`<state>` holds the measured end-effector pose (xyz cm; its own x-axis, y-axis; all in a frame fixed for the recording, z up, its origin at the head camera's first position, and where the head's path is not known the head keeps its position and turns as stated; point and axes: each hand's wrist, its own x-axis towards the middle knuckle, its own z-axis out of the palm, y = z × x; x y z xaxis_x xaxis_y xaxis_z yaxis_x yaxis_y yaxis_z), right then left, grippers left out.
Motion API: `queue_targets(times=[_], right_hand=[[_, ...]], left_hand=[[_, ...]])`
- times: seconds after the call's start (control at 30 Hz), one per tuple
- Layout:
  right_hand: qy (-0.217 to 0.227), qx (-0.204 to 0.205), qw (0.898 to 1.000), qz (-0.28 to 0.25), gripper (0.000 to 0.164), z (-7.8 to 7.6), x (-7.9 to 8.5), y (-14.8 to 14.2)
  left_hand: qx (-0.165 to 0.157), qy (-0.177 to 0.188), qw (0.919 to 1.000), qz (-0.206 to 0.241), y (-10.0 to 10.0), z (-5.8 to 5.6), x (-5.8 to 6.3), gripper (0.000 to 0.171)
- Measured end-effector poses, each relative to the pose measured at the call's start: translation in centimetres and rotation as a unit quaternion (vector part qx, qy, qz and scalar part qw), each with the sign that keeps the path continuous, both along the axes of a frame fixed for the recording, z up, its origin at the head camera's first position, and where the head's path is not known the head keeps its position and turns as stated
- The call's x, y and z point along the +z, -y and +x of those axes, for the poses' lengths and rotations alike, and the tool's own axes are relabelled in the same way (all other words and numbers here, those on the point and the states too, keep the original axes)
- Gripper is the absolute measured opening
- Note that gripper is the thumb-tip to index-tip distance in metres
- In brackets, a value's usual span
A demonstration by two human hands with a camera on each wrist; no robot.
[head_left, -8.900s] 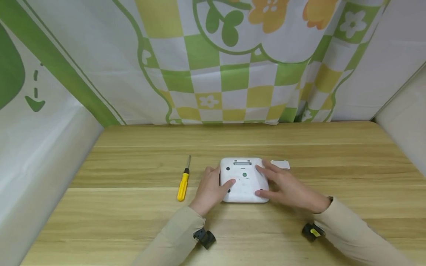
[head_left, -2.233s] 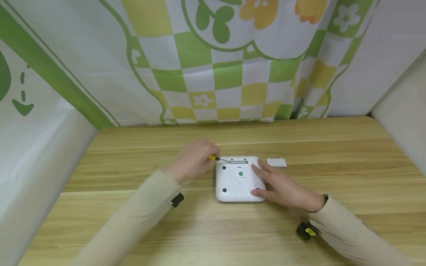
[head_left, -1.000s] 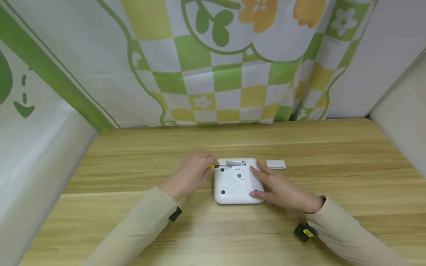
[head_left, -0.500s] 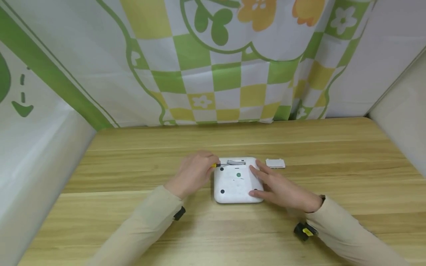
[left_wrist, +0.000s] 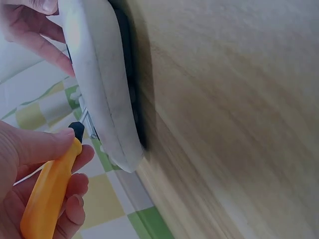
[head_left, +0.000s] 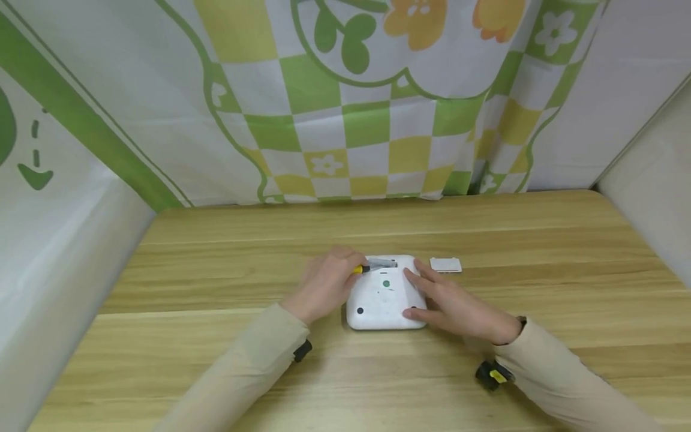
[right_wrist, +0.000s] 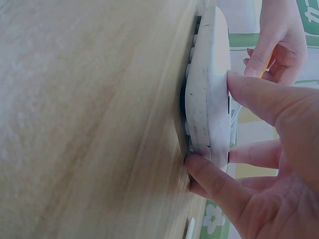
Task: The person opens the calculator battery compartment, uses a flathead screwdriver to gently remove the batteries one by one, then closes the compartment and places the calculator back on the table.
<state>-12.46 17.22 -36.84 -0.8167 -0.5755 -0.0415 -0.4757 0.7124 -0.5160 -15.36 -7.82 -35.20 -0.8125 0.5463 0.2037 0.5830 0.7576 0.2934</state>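
A white calculator (head_left: pixel 384 306) lies face down on the table, its keys showing along the underside in the right wrist view. Near its far edge the battery compartment is uncovered, and a silver battery (head_left: pixel 381 263) sits aslant in it, left end raised. My left hand (head_left: pixel 330 283) grips a yellow-handled screwdriver (left_wrist: pixel 47 194), whose shaft reaches to the battery's left end; the tip is hidden. My right hand (head_left: pixel 459 303) holds the calculator's right side, thumb on the back and fingers around the edge. The white battery cover (head_left: pixel 445 264) lies just beyond that hand.
The wooden table (head_left: pixel 216 252) extends around the calculator on all sides. Behind it hangs a checked green and yellow cloth (head_left: pixel 345 138). A small black wrist camera (head_left: pixel 490 375) sits below the right sleeve, and another shows at the left sleeve.
My left hand has picked up the screwdriver from the table and brought it to the compartment. The battery's left end has risen. Lately this hand has shifted right. The right hand stays put.
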Motion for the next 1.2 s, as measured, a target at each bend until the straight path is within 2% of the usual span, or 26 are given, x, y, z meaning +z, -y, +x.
queue_targets(times=[0.43, 0.7, 1.2], right_hand=[[0.000, -0.004, 1.000, 0.008, 0.071, 0.0, 0.0, 0.1], [-0.002, -0.006, 1.000, 0.010, 0.071, 0.0, -0.2, 0.2], [-0.013, -0.004, 1.000, 0.006, 0.069, 0.1, -0.2, 0.1]], left_hand=[[0.009, -0.018, 0.9997, 0.014, 0.5, 0.3, -0.2, 0.023], [0.036, -0.017, 0.9991, 0.014, 0.7, 0.6, -0.1, 0.024], [0.048, -0.019, 0.9986, -0.009, 1.5, 1.1, -0.5, 0.032]])
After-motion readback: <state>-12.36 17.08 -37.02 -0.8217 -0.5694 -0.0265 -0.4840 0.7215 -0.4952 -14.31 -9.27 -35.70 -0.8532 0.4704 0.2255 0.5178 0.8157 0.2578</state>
